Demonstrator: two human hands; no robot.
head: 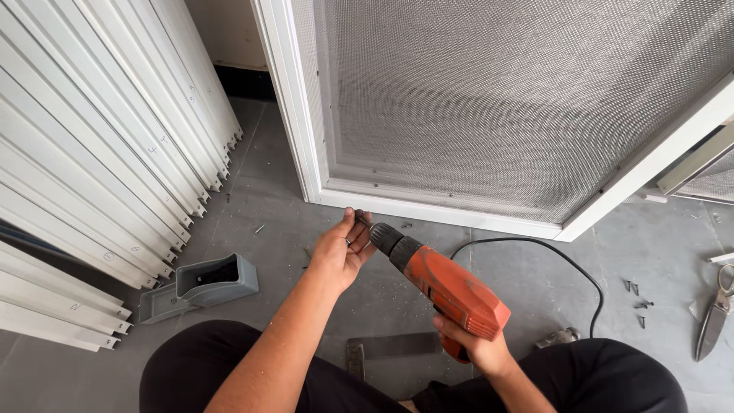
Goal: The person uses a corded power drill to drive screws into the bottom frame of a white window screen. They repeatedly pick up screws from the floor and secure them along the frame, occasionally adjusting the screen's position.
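On grey floor (290,191), scattered screws (636,294).

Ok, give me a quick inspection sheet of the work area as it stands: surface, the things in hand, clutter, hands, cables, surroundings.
Surface: grey floor, metal shavings scattered near the frame.
Job's things: orange corded drill, its tip aimed at the white mesh screen frame.
Clutter: open grey plastic box, loose screws, snips, dark flat bar.
Hands: left hand pinches at the drill's tip; right hand grips the drill handle.
Cables: black cord loops across the floor behind the drill.
Surroundings: white profile lengths leaning at left.
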